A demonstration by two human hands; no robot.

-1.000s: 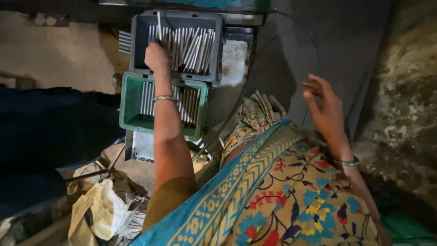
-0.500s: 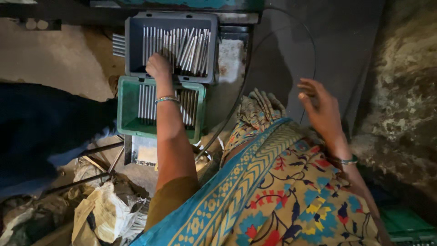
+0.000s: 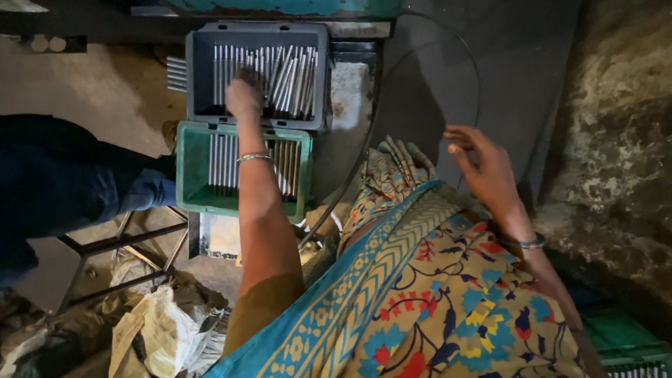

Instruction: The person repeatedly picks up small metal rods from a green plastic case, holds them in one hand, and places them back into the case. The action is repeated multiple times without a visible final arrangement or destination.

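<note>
Your left hand point(image 3: 244, 96) grips metal rods point(image 3: 283, 70) inside the grey crate point(image 3: 199, 70); your right hand point(image 3: 483, 168), fingers spread, hovers well right of that crate, holding nothing.

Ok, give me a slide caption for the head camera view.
Left hand reaches into a grey crate of metal rods above a green crate; right hand hovers empty.

1. Grey crate point(image 3: 199, 77): rectangular plastic, far, left of centre, open-topped.
2. Metal rods point(image 3: 290, 70): thin, silvery, lying side by side inside, some slanted, mostly filling the crate's right part.
</note>
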